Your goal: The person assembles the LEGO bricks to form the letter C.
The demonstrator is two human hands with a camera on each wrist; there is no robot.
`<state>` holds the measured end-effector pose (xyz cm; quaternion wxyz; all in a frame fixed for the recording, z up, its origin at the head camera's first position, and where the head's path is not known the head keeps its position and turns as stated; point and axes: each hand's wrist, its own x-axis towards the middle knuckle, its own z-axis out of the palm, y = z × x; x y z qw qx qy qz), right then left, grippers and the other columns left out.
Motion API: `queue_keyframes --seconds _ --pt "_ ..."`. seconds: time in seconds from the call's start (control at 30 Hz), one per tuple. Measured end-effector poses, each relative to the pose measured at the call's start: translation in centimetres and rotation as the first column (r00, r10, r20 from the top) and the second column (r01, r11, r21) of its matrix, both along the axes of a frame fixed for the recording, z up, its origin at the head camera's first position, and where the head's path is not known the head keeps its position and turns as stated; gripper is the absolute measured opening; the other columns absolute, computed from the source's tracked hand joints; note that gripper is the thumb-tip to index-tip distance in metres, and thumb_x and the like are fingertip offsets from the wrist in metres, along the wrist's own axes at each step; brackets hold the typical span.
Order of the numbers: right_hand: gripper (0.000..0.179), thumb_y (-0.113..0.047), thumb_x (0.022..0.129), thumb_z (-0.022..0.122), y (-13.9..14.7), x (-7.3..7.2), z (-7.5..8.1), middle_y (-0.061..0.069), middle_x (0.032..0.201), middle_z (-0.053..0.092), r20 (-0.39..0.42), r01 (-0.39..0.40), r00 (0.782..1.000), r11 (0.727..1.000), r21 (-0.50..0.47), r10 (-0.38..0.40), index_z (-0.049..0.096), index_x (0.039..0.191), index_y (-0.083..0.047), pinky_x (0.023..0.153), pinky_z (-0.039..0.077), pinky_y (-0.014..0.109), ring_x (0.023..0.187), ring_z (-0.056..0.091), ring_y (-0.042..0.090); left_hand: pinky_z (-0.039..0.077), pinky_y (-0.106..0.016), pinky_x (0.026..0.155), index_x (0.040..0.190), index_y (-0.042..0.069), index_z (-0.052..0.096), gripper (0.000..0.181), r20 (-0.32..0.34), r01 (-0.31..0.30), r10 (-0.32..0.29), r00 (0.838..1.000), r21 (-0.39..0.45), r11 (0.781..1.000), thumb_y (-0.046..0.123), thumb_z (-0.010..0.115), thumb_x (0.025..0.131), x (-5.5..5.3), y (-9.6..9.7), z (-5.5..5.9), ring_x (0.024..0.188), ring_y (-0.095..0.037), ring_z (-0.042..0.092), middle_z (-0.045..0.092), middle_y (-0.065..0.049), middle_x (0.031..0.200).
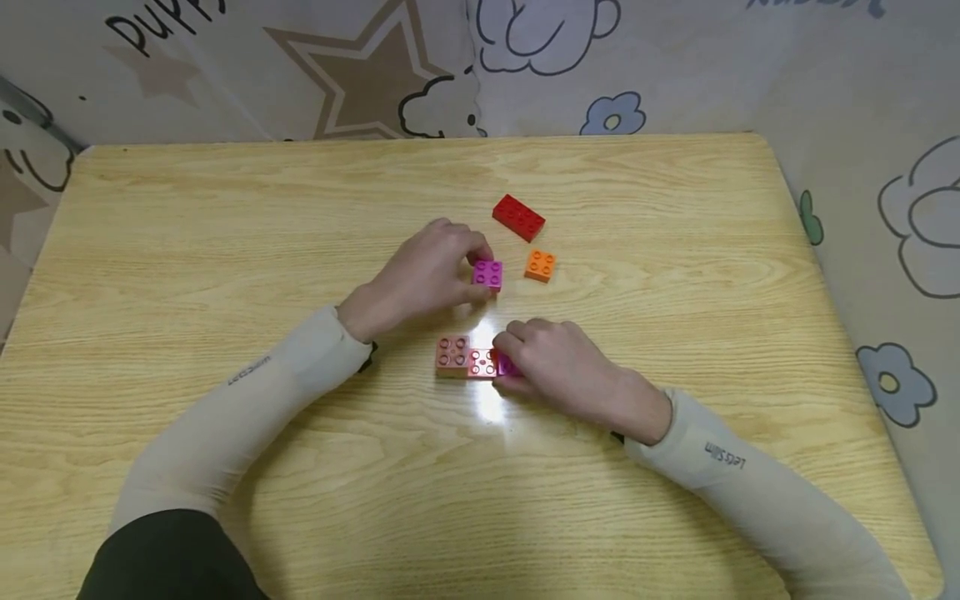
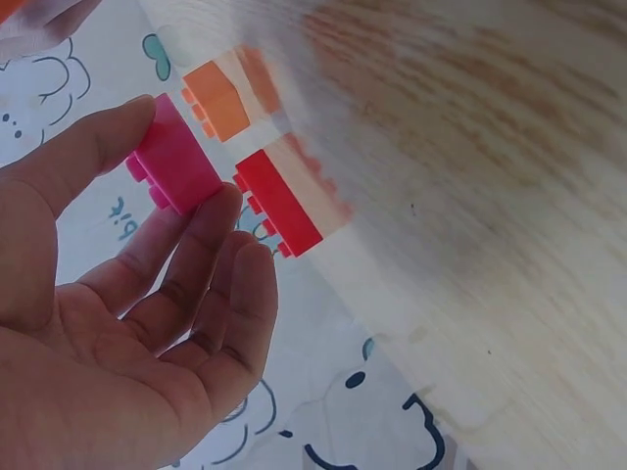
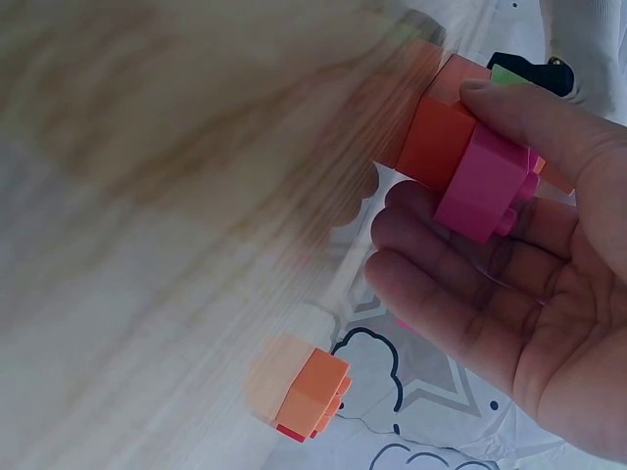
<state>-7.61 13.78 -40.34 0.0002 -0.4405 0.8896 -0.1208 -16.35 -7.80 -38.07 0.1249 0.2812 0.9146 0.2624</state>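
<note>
In the head view, my left hand (image 1: 427, 271) pinches a magenta four-stud brick (image 1: 487, 272) between thumb and fingers. The left wrist view shows that pink brick (image 2: 179, 157) apart from the tabletop, studs facing away from it. My right hand (image 1: 558, 367) grips another magenta brick (image 1: 507, 365) at the right end of a short row. Beside it are a pale, glare-washed brick (image 1: 482, 362) and a taller brownish-pink one (image 1: 452, 353). In the right wrist view, this magenta brick (image 3: 482, 186) sits on an orange-red brick (image 3: 436, 142), with a green piece (image 3: 509, 75) partly behind the thumb.
Beyond the hands, a red eight-stud brick (image 1: 519, 217) lies at an angle. An orange four-stud brick (image 1: 540, 265) is just in front of it. The wood-grain table (image 1: 225, 217) meets walls with printed cartoon patterns at the back and right.
</note>
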Motion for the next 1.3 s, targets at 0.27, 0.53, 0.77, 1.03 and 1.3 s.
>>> queue_keyframes --seconds 0.27,0.53,0.77,1.03,1.3 --pt "0.029 -0.022 0.09 0.09 0.0 0.0 0.0 -0.001 0.075 0.056 0.007 0.003 1.0 1.0 -0.004 -0.003 0.067 0.091 -0.005 0.055 0.05 0.031 0.065 0.051 0.015 0.048 -0.042 0.102 0.121 0.002 0.076 0.04 -0.012 0.011 -0.011 1.0 0.029 1.0 0.022 0.092 0.091 0.4 -0.5 0.2 0.112 -0.03 0.061 0.076 -0.009 0.115" --pt "0.028 -0.022 0.091 0.089 0.0 0.0 0.0 0.0 0.076 0.058 0.005 -0.001 1.0 1.0 -0.002 0.001 0.067 0.091 -0.005 0.055 0.051 0.032 0.065 0.052 0.015 0.046 -0.043 0.102 0.12 0.003 0.077 0.038 -0.039 0.009 -0.007 0.999 0.052 0.999 0.023 0.091 0.091 0.9 -1.0 0.6 0.112 -0.028 0.06 0.076 -0.008 0.115" --pt "0.028 -0.022 0.091 0.089 -0.1 0.0 0.0 -0.001 0.074 0.055 0.005 0.0 1.0 1.0 -0.002 0.0 0.066 0.089 -0.006 0.054 0.049 0.031 0.064 0.049 0.014 0.047 -0.043 0.1 0.121 0.003 0.077 0.038 -0.036 -0.006 0.009 0.999 0.061 0.998 0.022 0.091 0.091 1.4 -1.7 0.8 0.112 -0.03 0.058 0.075 -0.009 0.116" --pt "0.028 -0.022 0.09 0.09 0.0 0.0 0.0 0.0 0.076 0.057 0.01 0.005 1.0 1.0 -0.008 -0.005 0.067 0.091 -0.005 0.055 0.05 0.032 0.065 0.051 0.016 0.046 -0.042 0.099 0.12 0.005 0.077 0.034 -0.036 -0.028 0.031 0.999 0.083 0.996 0.022 0.088 0.092 2.1 -2.3 1.6 0.112 -0.029 0.057 0.075 -0.006 0.115" --pt "0.028 -0.021 0.09 0.09 0.0 0.0 -0.1 0.001 0.079 0.061 0.016 0.0 1.0 1.0 -0.016 0.0 0.069 0.093 -0.004 0.057 0.053 0.034 0.067 0.054 0.016 0.046 -0.043 0.097 0.118 0.006 0.078 0.033 -0.057 -0.023 0.03 0.998 0.119 0.993 0.023 0.088 0.092 2.6 -2.8 1.8 0.111 -0.03 0.057 0.075 -0.005 0.113"
